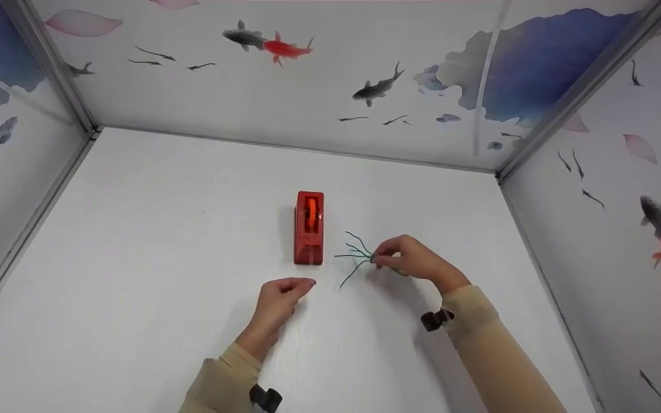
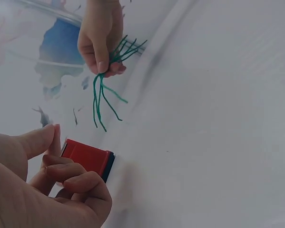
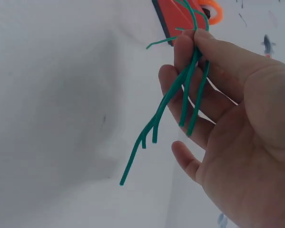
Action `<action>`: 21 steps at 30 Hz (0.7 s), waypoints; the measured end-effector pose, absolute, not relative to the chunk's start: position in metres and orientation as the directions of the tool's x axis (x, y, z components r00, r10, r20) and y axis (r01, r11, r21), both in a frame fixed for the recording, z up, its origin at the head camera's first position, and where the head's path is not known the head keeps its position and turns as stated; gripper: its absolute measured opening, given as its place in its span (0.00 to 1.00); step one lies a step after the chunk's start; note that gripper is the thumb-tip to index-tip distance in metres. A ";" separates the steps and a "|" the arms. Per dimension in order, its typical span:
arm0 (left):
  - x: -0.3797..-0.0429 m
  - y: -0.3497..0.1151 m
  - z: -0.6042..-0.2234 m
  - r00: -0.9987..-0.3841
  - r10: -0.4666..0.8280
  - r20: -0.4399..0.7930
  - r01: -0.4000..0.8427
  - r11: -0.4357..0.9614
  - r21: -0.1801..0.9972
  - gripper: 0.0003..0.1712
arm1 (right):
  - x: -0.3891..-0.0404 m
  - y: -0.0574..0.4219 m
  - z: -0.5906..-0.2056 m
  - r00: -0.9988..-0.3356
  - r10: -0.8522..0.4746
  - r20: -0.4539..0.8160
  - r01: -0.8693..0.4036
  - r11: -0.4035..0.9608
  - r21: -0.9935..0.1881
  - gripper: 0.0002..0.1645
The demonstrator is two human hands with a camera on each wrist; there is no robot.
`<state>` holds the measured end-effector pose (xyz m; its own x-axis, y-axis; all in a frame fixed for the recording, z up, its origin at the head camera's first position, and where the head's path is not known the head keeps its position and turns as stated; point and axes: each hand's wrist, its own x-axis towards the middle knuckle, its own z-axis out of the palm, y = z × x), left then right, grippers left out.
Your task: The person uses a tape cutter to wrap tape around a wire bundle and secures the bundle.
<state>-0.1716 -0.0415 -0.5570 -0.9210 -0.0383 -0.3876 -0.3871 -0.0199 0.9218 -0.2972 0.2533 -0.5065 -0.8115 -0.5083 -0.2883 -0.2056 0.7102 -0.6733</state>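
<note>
In the head view a bundle of thin green wires (image 1: 356, 256) fans out from my right hand (image 1: 413, 258), pinched at its middle between thumb and fingertips. Loose ends stick out on both sides of the grip, and the right wrist view shows the wires (image 3: 162, 107) up close. To the left of the bundle a red tape dispenser (image 1: 309, 228) with an orange roll core stands on the white table. Just below the dispenser is my left hand (image 1: 277, 301), its thumb tip against its index finger and the other fingers curled. Nothing is visible between those fingertips.
White panels printed with fish, petals and blue patches enclose the table (image 1: 152, 241) at the back and both sides. Metal frame edges (image 1: 307, 148) run along their base. A small dark camera (image 1: 436, 320) sits at the right wrist, another (image 1: 265, 397) at the left.
</note>
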 end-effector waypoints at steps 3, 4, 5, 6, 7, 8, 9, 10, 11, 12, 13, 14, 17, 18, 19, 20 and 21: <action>-0.173 -0.041 -0.554 -0.922 -0.029 -0.386 -0.385 -0.011 0.923 0.21 | -0.297 0.251 -0.504 -0.800 -0.531 -0.279 -0.179 0.656 -0.733 0.15; -0.174 -0.040 -0.553 -0.921 -0.024 -0.389 -0.388 -0.011 0.921 0.21 | -0.297 0.250 -0.503 -0.795 -0.539 -0.277 -0.172 0.639 -0.750 0.16; -0.174 -0.040 -0.552 -0.921 -0.019 -0.390 -0.389 -0.012 0.921 0.21 | -0.296 0.249 -0.502 -0.791 -0.545 -0.277 -0.165 0.626 -0.763 0.16; -0.175 -0.039 -0.551 -0.920 -0.015 -0.392 -0.392 -0.011 0.920 0.21 | -0.296 0.248 -0.502 -0.788 -0.549 -0.278 -0.157 0.616 -0.772 0.16; -0.176 -0.040 -0.549 -0.919 -0.011 -0.394 -0.394 -0.009 0.919 0.21 | -0.296 0.245 -0.501 -0.785 -0.553 -0.278 -0.152 0.608 -0.779 0.16; -0.177 -0.040 -0.548 -0.918 -0.009 -0.396 -0.395 -0.009 0.918 0.21 | -0.295 0.243 -0.501 -0.782 -0.557 -0.279 -0.150 0.602 -0.784 0.16; -0.178 -0.040 -0.546 -0.918 -0.009 -0.396 -0.396 -0.004 0.918 0.21 | -0.295 0.240 -0.500 -0.779 -0.561 -0.280 -0.151 0.601 -0.785 0.15; -0.178 -0.040 -0.545 -0.918 -0.009 -0.397 -0.397 0.000 0.918 0.21 | -0.295 0.237 -0.500 -0.777 -0.564 -0.280 -0.156 0.603 -0.783 0.14; -0.179 -0.039 -0.544 -0.918 -0.009 -0.397 -0.397 0.004 0.918 0.21 | -0.294 0.234 -0.500 -0.774 -0.566 -0.282 -0.159 0.605 -0.780 0.13; -0.180 -0.039 -0.543 -0.919 -0.009 -0.395 -0.395 0.006 0.919 0.21 | -0.293 0.231 -0.499 -0.772 -0.570 -0.282 -0.164 0.607 -0.777 0.12; -0.180 -0.039 -0.542 -0.920 -0.008 -0.391 -0.391 0.008 0.920 0.21 | -0.293 0.228 -0.499 -0.768 -0.576 -0.281 -0.173 0.608 -0.775 0.12; -0.181 -0.039 -0.541 -0.922 -0.008 -0.386 -0.386 0.010 0.922 0.21 | -0.292 0.225 -0.498 -0.762 -0.584 -0.280 -0.181 0.607 -0.774 0.12; -0.183 -0.037 -0.538 -0.928 0.001 -0.372 -0.372 0.010 0.928 0.21 | -0.288 0.217 -0.495 -0.738 -0.617 -0.274 -0.210 0.595 -0.776 0.14; -0.184 -0.037 -0.537 -0.931 0.005 -0.366 -0.366 0.011 0.931 0.21 | -0.286 0.215 -0.494 -0.728 -0.629 -0.272 -0.221 0.591 -0.776 0.15; -0.185 -0.037 -0.536 -0.933 0.009 -0.360 -0.360 0.011 0.933 0.22 | -0.285 0.213 -0.492 -0.718 -0.641 -0.272 -0.230 0.587 -0.777 0.15; -0.186 -0.036 -0.535 -0.934 0.012 -0.356 -0.356 0.011 0.934 0.21 | -0.283 0.211 -0.490 -0.708 -0.653 -0.269 -0.242 0.582 -0.776 0.15; -0.187 -0.036 -0.533 -0.937 0.015 -0.349 -0.349 0.011 0.937 0.21 | -0.282 0.209 -0.488 -0.699 -0.664 -0.264 -0.258 0.579 -0.773 0.14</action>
